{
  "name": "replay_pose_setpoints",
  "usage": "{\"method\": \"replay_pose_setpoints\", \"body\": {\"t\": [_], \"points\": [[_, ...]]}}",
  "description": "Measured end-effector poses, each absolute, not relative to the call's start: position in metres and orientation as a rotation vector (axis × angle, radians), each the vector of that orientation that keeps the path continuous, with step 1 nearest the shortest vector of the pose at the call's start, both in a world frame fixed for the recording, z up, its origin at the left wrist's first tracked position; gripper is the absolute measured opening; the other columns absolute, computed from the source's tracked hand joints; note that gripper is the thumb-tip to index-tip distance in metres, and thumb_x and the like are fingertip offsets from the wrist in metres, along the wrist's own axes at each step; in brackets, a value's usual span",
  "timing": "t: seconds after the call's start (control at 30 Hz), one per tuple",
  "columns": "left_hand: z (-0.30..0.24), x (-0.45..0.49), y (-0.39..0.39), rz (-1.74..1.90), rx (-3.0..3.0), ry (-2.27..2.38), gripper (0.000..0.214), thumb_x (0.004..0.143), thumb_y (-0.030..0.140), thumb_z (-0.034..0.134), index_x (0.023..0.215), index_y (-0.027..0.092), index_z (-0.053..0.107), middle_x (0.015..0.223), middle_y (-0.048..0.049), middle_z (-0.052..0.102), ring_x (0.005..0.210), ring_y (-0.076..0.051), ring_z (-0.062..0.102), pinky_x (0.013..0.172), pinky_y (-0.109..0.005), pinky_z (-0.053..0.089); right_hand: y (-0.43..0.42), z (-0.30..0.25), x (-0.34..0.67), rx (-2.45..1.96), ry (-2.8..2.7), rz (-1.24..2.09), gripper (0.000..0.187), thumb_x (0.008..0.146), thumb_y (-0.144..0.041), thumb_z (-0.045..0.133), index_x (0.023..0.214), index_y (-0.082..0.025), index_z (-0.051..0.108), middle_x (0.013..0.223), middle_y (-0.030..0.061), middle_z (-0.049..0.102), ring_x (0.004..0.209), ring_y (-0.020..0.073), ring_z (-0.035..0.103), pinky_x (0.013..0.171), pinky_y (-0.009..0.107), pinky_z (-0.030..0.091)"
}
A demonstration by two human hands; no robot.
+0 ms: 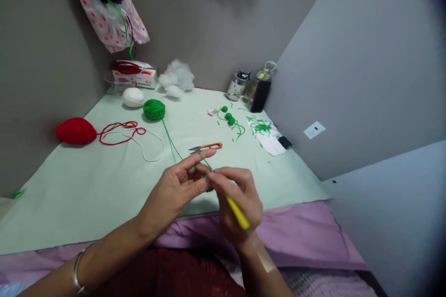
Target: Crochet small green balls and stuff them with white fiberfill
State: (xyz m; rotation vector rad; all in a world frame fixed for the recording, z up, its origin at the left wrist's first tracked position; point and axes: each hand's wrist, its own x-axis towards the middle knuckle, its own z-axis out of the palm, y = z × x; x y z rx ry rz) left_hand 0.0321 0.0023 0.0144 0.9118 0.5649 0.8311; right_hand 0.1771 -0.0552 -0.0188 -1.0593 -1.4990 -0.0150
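Pinching one small green piece, mostly hidden by the fingers, the left hand has its grip closed on it above the middle of the bench's near edge. One green strand crosses the raised left index finger. The right hand meets it there, its grip closed around one yellow-handled tool.

Just beyond the hands lies one pair of orange snips. The strand leads back to one green yarn ball; near it, toward the far left corner of the bench, sits one white ball. One red yarn ball is at the left edge.

Three small green balls lie toward the far right corner, with green yarn scraps on white paper at the right edge. Along the far edge are one heap of stuffing, one cup, one bottle and one dark phone.
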Motion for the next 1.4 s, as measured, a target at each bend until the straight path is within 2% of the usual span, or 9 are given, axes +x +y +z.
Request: {"method": "replay_pose_setpoints", "body": {"t": [0.07, 0.1, 0.23, 0.43, 0.6, 0.73, 1.0, 1.17, 1.4], "points": [[0.015, 0.032, 0.004, 0.724, 0.771, 0.52, 0.048, 0.079, 0.027, 0.088, 0.126, 0.022, 0.076, 0.09, -0.0016, 0.07, 0.089, -0.015, 0.063, 0.087, -0.026, 0.051, -0.055, -0.019, 0.178, -1.059, -1.53, -0.149, 0.038, 0.095, -0.014, 0.066, 0.126, -0.035, 0.074, 0.109, 0.0075, 0.075, 0.097, 0.0239, 0.071, 0.076, 0.04, 0.061], [0.015, 0.032, 0.005, 0.675, 0.703, 0.508, 0.044, 0.079, 0.028, 0.087, 0.122, 0.02, 0.078, 0.091, -0.0028, 0.071, 0.088, -0.015, 0.063, 0.087, -0.026, 0.051, -0.055, -0.018, 0.179, -1.058, -1.492, -0.098, 0.034, 0.096, -0.015, 0.065, 0.122, -0.034, 0.076, 0.105, 0.0071, 0.075, 0.094, 0.0234, 0.071, 0.074, 0.04, 0.061], [0.016, 0.031, 0.009, 0.688, 0.633, 0.523, 0.029, 0.08, 0.023, 0.085, 0.109, 0.02, 0.082, 0.088, -0.0013, 0.067, 0.081, -0.012, 0.059, 0.085, -0.025, 0.05, -0.049, -0.008, 0.181, -0.926, -1.133, 0.392, 0.02, 0.101, -0.02, 0.059, 0.1, -0.028, 0.078, 0.083, 0.0022, 0.07, 0.068, 0.0157, 0.063, 0.063, 0.033, 0.053], [0.012, 0.031, 0.007, 0.749, 0.981, 0.541, 0.048, 0.082, 0.024, 0.085, 0.128, 0.028, 0.075, 0.092, 0.0002, 0.065, 0.088, -0.015, 0.057, 0.086, -0.027, 0.046, -0.046, -0.011, 0.18, -0.943, -1.107, 0.605, 0.013, 0.098, -0.029, 0.067, 0.095, -0.025, 0.079, 0.089, 0.0041, 0.074, 0.082, 0.0178, 0.067, 0.072, 0.033, 0.055], [0.016, 0.021, 0.011, 0.723, 1.191, 0.508, 0.04, 0.093, 0.035, 0.073, 0.133, 0.029, 0.073, 0.093, -0.0011, 0.062, 0.092, -0.018, 0.057, 0.091, -0.032, 0.045, -0.043, -0.009, 0.183, -0.815, -0.94, 0.813, 0.014, 0.096, -0.033, 0.07, 0.09, -0.022, 0.077, 0.084, 0.0023, 0.073, 0.066, 0.0124, 0.062, 0.064, 0.027, 0.053], [0.018, 0.017, 0.013, 0.715, 1.227, 0.527, 0.043, 0.089, 0.029, 0.077, 0.133, 0.029, 0.073, 0.096, -0.0012, 0.061, 0.09, -0.017, 0.057, 0.085, -0.03, 0.047, -0.041, -0.002, 0.184, -0.732, -0.906, 0.906, 0.015, 0.097, -0.032, 0.068, 0.088, -0.022, 0.075, 0.082, 0.0017, 0.073, 0.066, 0.011, 0.062, 0.063, 0.025, 0.052], [0.025, 0.018, 0.01, 0.751, 1.289, 0.578, 0.044, 0.087, 0.018, 0.075, 0.13, 0.026, 0.073, 0.091, 0.0001, 0.059, 0.087, -0.015, 0.057, 0.086, -0.029, 0.051, -0.049, 0.0, 0.191, -0.842, -1.118, 0.766, 0.017, 0.102, -0.033, 0.06, 0.093, -0.023, 0.071, 0.087, 0.0027, 0.074, 0.073, 0.0147, 0.064, 0.07, 0.031, 0.055], [0.025, 0.017, 0.01, 0.765, 1.311, 0.57, 0.042, 0.087, 0.017, 0.075, 0.128, 0.026, 0.074, 0.09, 0.0007, 0.061, 0.087, -0.013, 0.058, 0.083, -0.026, 0.051, -0.053, 0.0, 0.194, -0.85, -1.21, 0.708, 0.017, 0.104, -0.029, 0.056, 0.096, -0.023, 0.071, 0.089, 0.0036, 0.075, 0.077, 0.0161, 0.066, 0.072, 0.033, 0.055], [0.024, 0.018, 0.01, 0.798, 1.407, 0.641, 0.041, 0.087, 0.02, 0.074, 0.127, 0.023, 0.073, 0.089, 0.0003, 0.062, 0.084, -0.014, 0.059, 0.085, -0.029, 0.051, -0.059, 0.003, 0.194, -0.926, -1.387, 0.47, 0.02, 0.104, -0.018, 0.053, 0.104, -0.027, 0.072, 0.091, 0.003, 0.075, 0.087, 0.0189, 0.069, 0.075, 0.036, 0.057]]}}
